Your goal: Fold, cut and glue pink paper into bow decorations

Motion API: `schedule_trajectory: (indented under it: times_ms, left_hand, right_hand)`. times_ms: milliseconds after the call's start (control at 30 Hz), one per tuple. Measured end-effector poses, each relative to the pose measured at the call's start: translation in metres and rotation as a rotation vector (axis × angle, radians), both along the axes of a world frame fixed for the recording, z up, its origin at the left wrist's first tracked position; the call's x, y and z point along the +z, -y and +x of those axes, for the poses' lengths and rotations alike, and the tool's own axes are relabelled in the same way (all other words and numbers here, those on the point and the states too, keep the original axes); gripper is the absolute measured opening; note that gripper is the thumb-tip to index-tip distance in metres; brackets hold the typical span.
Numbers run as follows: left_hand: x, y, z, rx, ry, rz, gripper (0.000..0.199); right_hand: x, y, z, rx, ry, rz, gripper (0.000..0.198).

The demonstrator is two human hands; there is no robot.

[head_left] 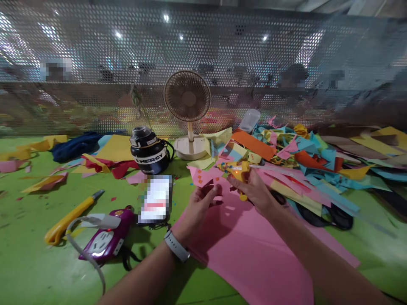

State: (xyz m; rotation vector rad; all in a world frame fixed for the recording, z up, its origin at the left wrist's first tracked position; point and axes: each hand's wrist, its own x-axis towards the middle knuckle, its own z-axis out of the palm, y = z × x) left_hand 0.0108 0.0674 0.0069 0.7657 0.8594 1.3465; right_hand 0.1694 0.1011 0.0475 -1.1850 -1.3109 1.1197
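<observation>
My right hand [257,191] is wrapped around a yellow hot glue gun [239,170], its nozzle pointing left and a small light glowing on its body. A long clear glue stick [318,192] seems to run from its back end. My left hand [202,207], with a white watch band on the wrist, pinches a small pink paper piece [201,174] with orange spots. The nozzle is just above and right of that piece; I cannot tell whether they touch. Under both hands lies a large pink sheet [257,254].
A phone [155,199], a purple power strip [110,235] with a plugged-in charger and a yellow utility knife [74,216] lie left. Behind stand a black bottle [148,152] and a fan [190,146]. Coloured paper scraps [318,156] and black-handled scissors [340,218] are right.
</observation>
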Motion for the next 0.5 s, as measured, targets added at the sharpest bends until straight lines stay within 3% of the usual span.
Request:
schedule_trajectory:
  times_ms: [100, 500]
  left_hand:
    - [0.001, 0.002, 0.0, -0.018, -0.017, -0.01, 0.031]
    - [0.004, 0.002, 0.001, 0.031, 0.07, -0.072, 0.032]
  right_hand:
    - [-0.002, 0.003, -0.004, 0.049, -0.032, -0.015, 0.048]
    - [-0.012, 0.003, -0.009, 0.0, 0.033, 0.011, 0.052]
